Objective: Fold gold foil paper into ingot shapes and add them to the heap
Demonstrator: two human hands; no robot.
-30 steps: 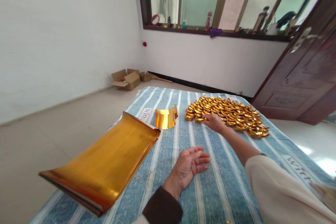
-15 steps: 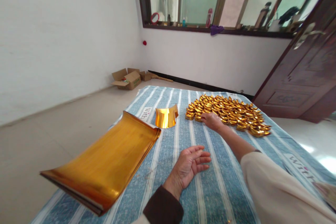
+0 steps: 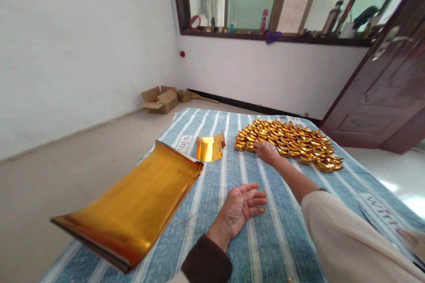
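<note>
My right hand reaches to the near left edge of a group of folded gold paper ingots. Its fingers are pinched together on a gold paper ingot, which they partly hide. Palm turned sideways, my left hand rests on the striped cloth with its fingers apart and nothing in them. Left of it lies a stack of shiny gold paper sheets, curling up at its ends. A small curved piece of gold paper stands beyond the stack.
A blue and white striped cloth covers the table. On the floor behind it sits an open cardboard box. A brown door is at the right, and bottles and small items line the window sill.
</note>
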